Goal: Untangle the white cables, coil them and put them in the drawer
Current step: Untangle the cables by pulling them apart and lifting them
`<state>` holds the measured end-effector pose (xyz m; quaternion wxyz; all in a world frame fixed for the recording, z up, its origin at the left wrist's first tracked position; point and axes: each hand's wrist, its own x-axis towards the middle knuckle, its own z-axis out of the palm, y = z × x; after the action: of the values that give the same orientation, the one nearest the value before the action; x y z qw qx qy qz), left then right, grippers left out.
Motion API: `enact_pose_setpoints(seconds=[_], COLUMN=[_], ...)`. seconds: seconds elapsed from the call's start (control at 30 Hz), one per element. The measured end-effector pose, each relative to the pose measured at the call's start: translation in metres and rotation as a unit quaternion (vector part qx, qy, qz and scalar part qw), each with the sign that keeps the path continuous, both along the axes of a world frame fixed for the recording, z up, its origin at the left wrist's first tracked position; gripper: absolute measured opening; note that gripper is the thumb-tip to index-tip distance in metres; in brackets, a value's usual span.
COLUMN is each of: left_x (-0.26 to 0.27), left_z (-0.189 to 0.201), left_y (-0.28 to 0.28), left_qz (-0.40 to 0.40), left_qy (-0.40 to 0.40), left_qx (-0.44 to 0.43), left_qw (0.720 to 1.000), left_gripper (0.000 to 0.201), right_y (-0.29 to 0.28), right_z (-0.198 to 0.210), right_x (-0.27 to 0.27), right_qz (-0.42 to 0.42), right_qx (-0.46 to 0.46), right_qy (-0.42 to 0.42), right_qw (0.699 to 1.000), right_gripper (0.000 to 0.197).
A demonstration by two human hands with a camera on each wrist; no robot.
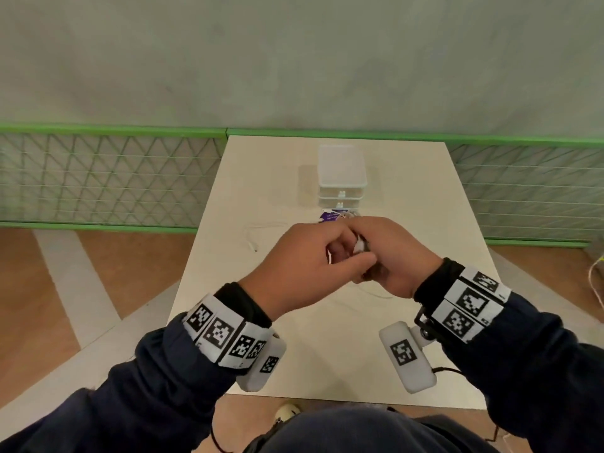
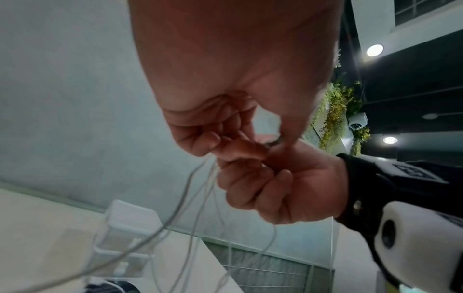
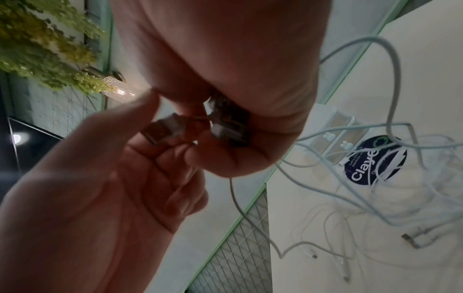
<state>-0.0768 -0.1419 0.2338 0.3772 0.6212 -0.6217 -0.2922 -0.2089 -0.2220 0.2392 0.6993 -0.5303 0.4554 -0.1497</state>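
Note:
Both hands meet above the middle of the white table (image 1: 408, 197). My left hand (image 1: 338, 253) curls its fingers round a white cable plug (image 3: 162, 128). My right hand (image 1: 371, 256) pinches a second plug (image 3: 225, 126) right beside it. Several thin white cables (image 2: 195, 198) hang from the two hands to the table. More tangled white cables (image 3: 375, 198) lie on the table below. The small translucent drawer unit (image 1: 341, 178) stands beyond the hands, and its drawers look shut.
A round dark sticker or pad (image 3: 373, 160) lies in front of the drawer unit under the cables. One loose cable end (image 1: 253, 245) rests on the table left of the hands. A green mesh fence (image 1: 111, 178) runs behind the table.

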Motion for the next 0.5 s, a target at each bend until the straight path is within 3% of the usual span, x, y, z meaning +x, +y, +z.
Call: enact_pose_setpoints(seconds=[0.07, 0.13, 0.23, 0.3, 0.4, 0.5], left_x=[0.016, 0.032, 0.044, 0.039, 0.029, 0.024], left_z=[0.006, 0.014, 0.022, 0.024, 0.018, 0.013], left_y=[0.011, 0.017, 0.017, 0.015, 0.010, 0.001], left_qz=[0.010, 0.017, -0.057, -0.107, -0.119, -0.085], left_qy=[-0.002, 0.009, 0.046, 0.083, 0.097, 0.178], left_qx=[-0.069, -0.117, -0.052, -0.002, -0.003, 0.008], left_qw=[0.998, 0.993, 0.996, 0.991, 0.988, 0.980], left_gripper=[0.021, 0.039, 0.083, 0.094, 0.085, 0.042], right_y=[0.000, 0.001, 0.006, 0.006, 0.001, -0.004], right_z=[0.002, 0.005, 0.018, 0.031, 0.053, 0.068], right_x=[-0.002, -0.004, -0.001, 0.002, 0.002, -0.002], right_qz=[-0.003, 0.039, 0.161, 0.235, 0.322, 0.330], right_qx=[0.021, 0.034, 0.017, -0.005, -0.032, -0.064], right_qy=[-0.017, -0.030, -0.032, -0.030, -0.021, -0.009], right_qw=[1.000, 0.998, 0.986, 0.971, 0.946, 0.942], right_gripper=[0.020, 0.030, 0.040, 0.050, 0.054, 0.045])
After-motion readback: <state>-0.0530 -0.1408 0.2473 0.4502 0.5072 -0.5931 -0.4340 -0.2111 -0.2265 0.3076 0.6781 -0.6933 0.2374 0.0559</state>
